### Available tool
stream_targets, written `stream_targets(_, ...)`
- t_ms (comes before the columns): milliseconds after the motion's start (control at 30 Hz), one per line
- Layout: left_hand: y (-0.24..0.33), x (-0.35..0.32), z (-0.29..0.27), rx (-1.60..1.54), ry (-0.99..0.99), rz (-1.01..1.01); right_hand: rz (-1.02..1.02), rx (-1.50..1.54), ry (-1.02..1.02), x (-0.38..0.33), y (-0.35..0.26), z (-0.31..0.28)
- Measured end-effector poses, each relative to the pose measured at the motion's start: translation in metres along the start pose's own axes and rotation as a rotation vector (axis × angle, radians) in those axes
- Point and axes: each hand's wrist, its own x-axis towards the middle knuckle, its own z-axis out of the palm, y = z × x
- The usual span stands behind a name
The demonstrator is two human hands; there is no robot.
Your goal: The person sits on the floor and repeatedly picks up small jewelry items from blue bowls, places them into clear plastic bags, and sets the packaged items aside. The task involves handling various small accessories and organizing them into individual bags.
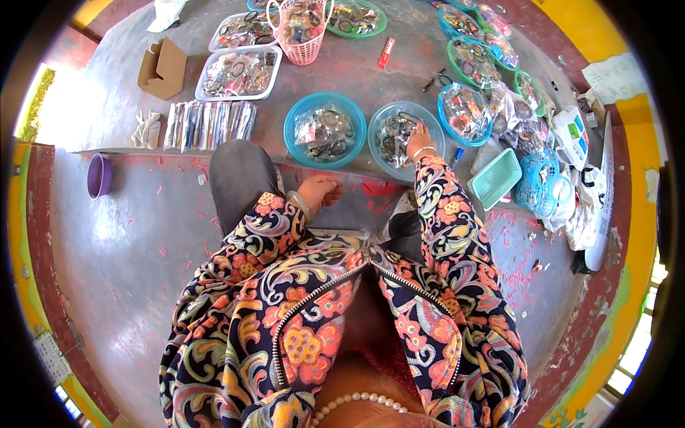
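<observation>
Packets [394, 143] under right fingers [418, 135] partly hidden

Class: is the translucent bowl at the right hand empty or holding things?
Holding things: plastic packets and dark pieces show inside the translucent bowl, by the right hand.

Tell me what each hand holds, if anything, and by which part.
The left hand shows nothing held. The right hand is over clear plastic packets in a pale-blue round plastic basin; any hold cannot be told.

Table [118, 96], upper left: washed out by daylight
Floor [125, 246], left: streaked with glare
Walls [628, 214], rim: bowed, ringed by black
</observation>
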Motion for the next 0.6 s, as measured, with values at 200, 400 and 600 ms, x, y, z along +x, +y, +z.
stream_targets(200,0.001,-0.002,0.001,0.024,0.004,-0.008,-0.028,0.115,0.103,-0.001,-0.008,-0.006)
stream_targets(400,0.0,0.001,0.001,0.038,0.011,0.026,-0.199,0.006,0.37,0.003,-0.011,-0.016)
stream_targets(600,0.0,0.004,-0.008,0.018,-0.001,0.095,-0.572,0.327,0.452,-0.035,-0.038,-0.054)
